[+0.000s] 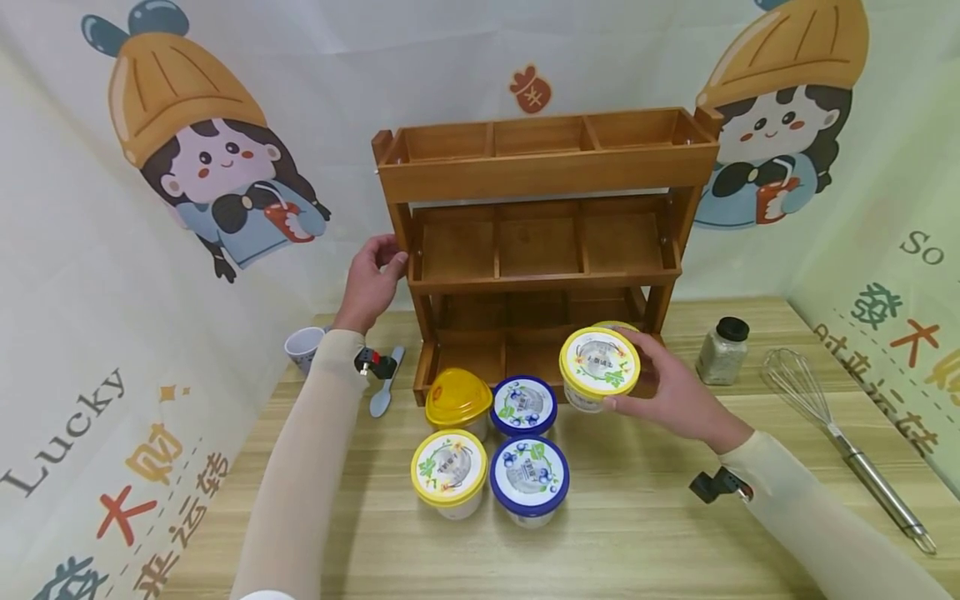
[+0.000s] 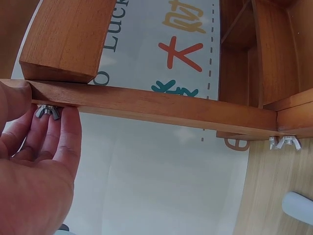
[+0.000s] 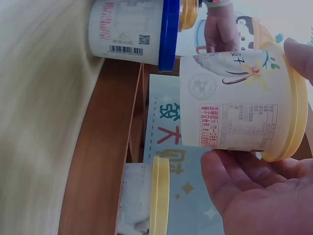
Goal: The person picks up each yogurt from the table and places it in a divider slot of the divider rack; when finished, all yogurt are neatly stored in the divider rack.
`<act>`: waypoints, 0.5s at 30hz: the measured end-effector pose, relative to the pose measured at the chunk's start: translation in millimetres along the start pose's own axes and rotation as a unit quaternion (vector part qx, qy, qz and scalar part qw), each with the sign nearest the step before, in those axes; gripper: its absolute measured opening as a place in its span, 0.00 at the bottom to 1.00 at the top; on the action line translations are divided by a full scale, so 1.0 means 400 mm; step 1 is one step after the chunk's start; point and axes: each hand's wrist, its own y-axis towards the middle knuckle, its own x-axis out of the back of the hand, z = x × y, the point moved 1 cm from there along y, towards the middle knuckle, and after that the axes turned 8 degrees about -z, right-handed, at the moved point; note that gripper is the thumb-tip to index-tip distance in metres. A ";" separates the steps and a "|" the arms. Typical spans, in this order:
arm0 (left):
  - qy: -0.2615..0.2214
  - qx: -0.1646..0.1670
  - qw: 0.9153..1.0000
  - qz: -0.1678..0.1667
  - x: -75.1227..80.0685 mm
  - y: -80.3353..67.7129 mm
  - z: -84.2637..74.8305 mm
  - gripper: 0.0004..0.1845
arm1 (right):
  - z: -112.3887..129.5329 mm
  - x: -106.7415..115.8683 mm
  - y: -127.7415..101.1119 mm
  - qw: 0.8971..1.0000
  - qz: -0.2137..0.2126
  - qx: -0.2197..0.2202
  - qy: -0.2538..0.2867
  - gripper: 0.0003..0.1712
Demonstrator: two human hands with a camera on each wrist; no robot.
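Observation:
My left hand (image 1: 373, 279) grips the left side post of a wooden three-tier rack (image 1: 547, 175); in the left wrist view its fingers lie by a wing nut (image 2: 48, 111). My right hand (image 1: 678, 392) holds a white paper tub (image 1: 600, 362) with a yellow lid, raised in front of the bottom tier's right side. Behind it, another yellow-lidded tub (image 3: 160, 196) stands in that tier, mostly hidden in the head view. On the table before the rack are a yellow-lidded tub (image 1: 448, 467), two blue-lidded tubs (image 1: 529, 475) and a rounded triangular container (image 1: 459, 398) with a yellow top.
Left of the rack are a white cup (image 1: 303, 343) and a pale spoon (image 1: 382, 398). To the right stand a black-capped jar (image 1: 723, 354) and, lying flat, a metal whisk (image 1: 832, 425). A printed cloth (image 1: 465, 67) hangs behind the rack and along both sides.

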 end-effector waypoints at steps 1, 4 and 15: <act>0.000 0.000 1.000 0.000 0.000 0.000 0.000 0.25 | 0.002 -0.002 0.006 1.000 -0.004 -0.006 -0.008 0.57; -0.001 -0.002 1.000 0.000 0.001 -0.001 -0.001 0.25 | 0.008 -0.012 0.026 0.999 -0.010 -0.024 -0.020 0.59; 0.000 0.003 1.000 -0.003 -0.002 0.002 -0.001 0.24 | 0.013 -0.072 0.099 0.998 -0.020 -0.058 0.029 0.60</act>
